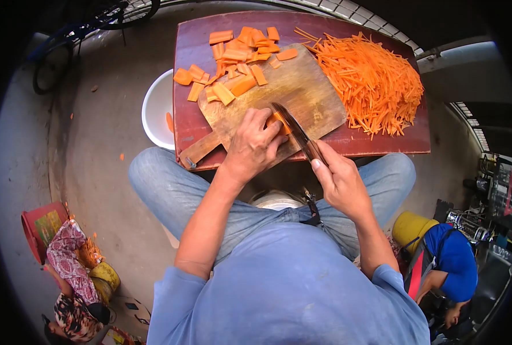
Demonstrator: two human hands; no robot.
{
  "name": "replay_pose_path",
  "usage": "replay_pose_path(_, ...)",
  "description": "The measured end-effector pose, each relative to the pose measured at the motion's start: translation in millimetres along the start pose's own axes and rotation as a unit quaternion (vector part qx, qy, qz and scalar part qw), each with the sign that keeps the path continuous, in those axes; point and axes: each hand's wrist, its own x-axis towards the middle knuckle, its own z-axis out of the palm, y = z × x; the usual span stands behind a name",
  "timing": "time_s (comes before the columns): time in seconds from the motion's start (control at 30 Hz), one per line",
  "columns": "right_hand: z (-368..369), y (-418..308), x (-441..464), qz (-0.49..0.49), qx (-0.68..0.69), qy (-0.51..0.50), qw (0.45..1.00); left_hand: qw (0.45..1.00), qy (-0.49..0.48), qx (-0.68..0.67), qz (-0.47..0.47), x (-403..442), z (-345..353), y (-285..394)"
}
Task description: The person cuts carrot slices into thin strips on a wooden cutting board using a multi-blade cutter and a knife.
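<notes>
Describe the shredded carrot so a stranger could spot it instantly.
Start with the dark red table. Right of its wooden board lies a big orange heap. Fine, tangled strands set it apart from the thick carrot pieces to its left.

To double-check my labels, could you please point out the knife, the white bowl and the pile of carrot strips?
Knife (294,127): head view, on the blade.
White bowl (157,104): head view, on the inner wall.
Pile of carrot strips (374,83): head view, mid-heap.

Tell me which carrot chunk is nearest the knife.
The chunk held by the left hand, right beside the blade; the other chunks lie loose, farther off.
</notes>
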Motion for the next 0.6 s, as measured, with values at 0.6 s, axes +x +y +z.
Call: replay_pose_path(0.6, 22, 24, 22, -0.087, 0.006, 0.051, 0.995, 1.0, -0.015, -0.002, -0.005, 1, -1, 0)
